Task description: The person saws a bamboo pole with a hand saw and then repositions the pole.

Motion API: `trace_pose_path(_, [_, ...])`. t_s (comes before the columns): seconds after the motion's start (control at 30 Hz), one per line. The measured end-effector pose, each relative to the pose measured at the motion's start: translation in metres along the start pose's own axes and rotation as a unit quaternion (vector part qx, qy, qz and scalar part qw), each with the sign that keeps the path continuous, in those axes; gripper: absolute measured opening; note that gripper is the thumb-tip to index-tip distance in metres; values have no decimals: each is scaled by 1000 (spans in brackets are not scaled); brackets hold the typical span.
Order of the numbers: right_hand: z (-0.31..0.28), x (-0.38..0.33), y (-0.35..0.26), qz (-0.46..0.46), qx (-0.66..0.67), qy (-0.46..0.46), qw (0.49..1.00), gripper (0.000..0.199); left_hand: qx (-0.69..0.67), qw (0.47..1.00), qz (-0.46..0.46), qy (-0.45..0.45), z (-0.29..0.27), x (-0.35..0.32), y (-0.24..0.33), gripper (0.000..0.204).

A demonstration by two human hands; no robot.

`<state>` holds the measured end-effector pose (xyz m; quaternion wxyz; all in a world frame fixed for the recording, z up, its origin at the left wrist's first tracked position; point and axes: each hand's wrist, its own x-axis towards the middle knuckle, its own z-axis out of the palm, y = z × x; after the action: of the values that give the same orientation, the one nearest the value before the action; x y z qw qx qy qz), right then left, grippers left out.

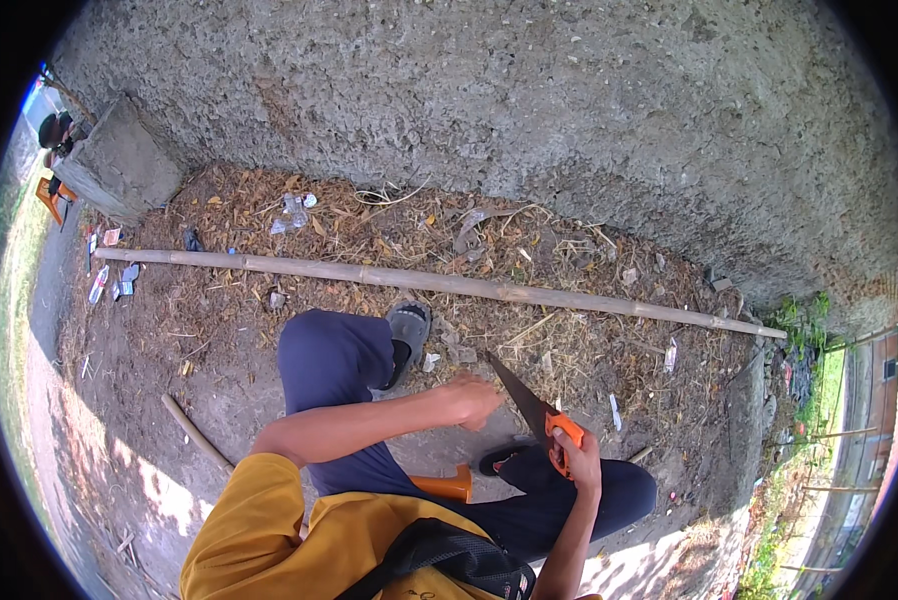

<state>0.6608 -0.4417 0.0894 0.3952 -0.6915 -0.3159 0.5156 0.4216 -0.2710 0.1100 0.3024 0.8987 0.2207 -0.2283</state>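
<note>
Saw in your right hand, near picture centre.

Your right hand is wrapped tight around the saw's orange handle, blade pointing toward 11 o'clock over the dirt. Your left hand hovers just beside the blade at its 9 o'clock, fingers curled loosely; whether it touches anything, you cannot tell. A long bamboo pole lies at 12 o'clock, below the concrete wall.

Bright daylight, mostly open shade with sunlit patches at lower left; sharp focus, fisheye bending and dark vignette at edges.
</note>
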Motion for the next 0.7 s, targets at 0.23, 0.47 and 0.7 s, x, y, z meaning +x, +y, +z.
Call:
trace_pose_path(0.23, [-1, 0, 1, 5, 8, -4, 1000, 22, -4, 1000, 6, 15, -1, -3, 0, 40])
trace_pose_path(0.47, [0, -1, 0, 7, 22, -3, 1000, 22, 2, 1000, 4, 5, -4, -4, 1, 39])
trace_pose_path(0.7, [0, 0, 1, 6, 18, -1, 1000, 22, -1, 998, -2, 57, 6, -2, -1, 34])
